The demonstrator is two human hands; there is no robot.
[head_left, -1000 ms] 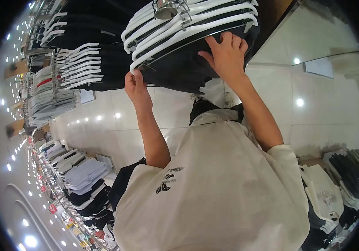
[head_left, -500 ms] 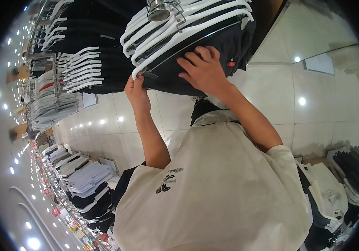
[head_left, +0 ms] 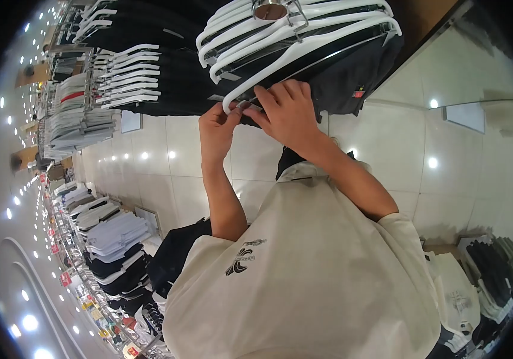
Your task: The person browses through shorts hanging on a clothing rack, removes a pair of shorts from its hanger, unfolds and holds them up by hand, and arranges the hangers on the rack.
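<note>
The left hand [head_left: 217, 127] pinches the left tip of the front hanger [head_left: 283, 58], upper centre; the right hand [head_left: 287, 113], half curled, meets it over the dark garment [head_left: 343, 78], its grip unclear. The garment already hangs along this hanger; whether its left corner is fastened is hidden. White hangers [head_left: 225, 63] crowd behind.

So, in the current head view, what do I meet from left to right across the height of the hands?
Red strip → side row of white hangers → left hand → right hand → small red mark → pale rectangular panel.
</note>
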